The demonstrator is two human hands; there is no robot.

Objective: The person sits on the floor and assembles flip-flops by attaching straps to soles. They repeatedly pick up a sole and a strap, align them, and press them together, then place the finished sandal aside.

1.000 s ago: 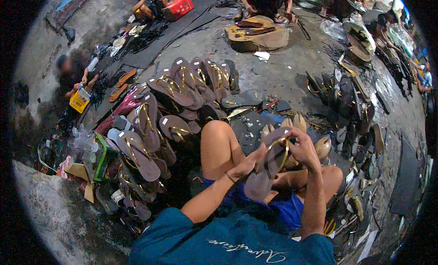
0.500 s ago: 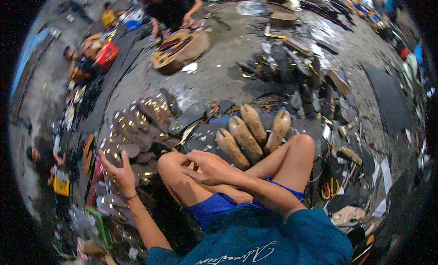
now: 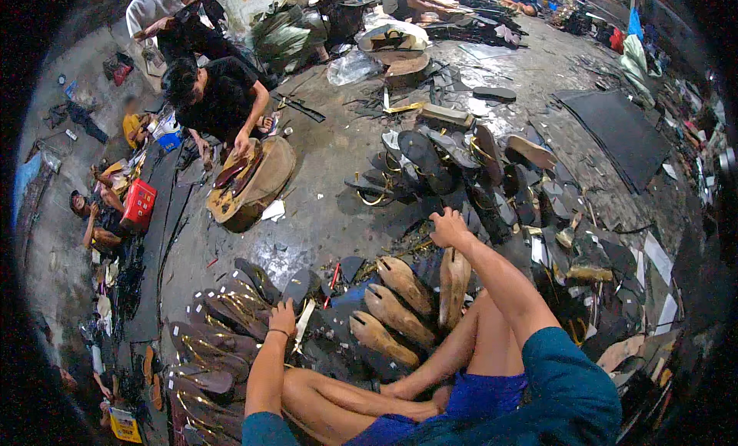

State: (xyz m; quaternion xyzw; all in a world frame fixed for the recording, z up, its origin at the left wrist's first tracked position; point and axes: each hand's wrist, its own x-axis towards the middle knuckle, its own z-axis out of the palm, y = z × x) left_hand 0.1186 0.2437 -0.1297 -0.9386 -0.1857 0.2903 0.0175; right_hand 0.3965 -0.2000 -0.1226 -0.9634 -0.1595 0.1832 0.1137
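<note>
Left hand [image 3: 282, 318] at seven o'clock, fingers curled on a dark sandal sole [image 3: 296, 286] in the fanned row of brown sandals [image 3: 219, 340], right hand [image 3: 448, 228] near centre, loosely closed above tan wooden lasts [image 3: 400, 301], grip unclear, black sandals [image 3: 430, 165] at one o'clock on the concrete floor [image 3: 330, 215]

A: Left hand [image 3: 283, 319] rests on a dark sandal sole [image 3: 296, 286], lying flat at the end of an overlapping row.

B: Right hand [image 3: 448, 229] reaches over 4 tan wooden lasts [image 3: 400, 308], fanned, toes outward.
</note>
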